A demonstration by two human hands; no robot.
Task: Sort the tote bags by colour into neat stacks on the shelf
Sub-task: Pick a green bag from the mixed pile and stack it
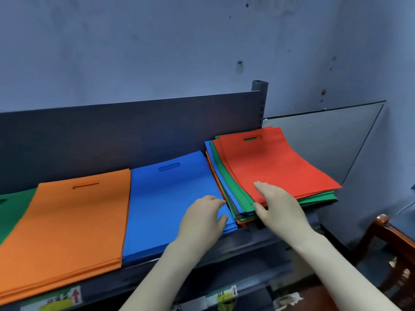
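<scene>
At 6 o'clock I see the dark metal shelf [253, 242] lip with torn paper labels [74, 296]. My left hand [202, 218] lies on the blue stack [166, 198], fingers curved at its right edge; I cannot tell whether they pinch it. At its 3 o'clock, my right hand [276, 203] rests straight-fingered on the red bag [276, 162], thumb against the mixed pile [233, 194] beneath, a ragged fan of green, blue and orange layers. At 9 o'clock sit the squared orange stack [67, 221] and a sliver of the green stack [11, 212]. All the bags are flat, matte, felt-like rectangles. Their long axes run away from me, slot handles toward the back panel [134, 131]; the red bag skews toward 11 o'clock.
</scene>
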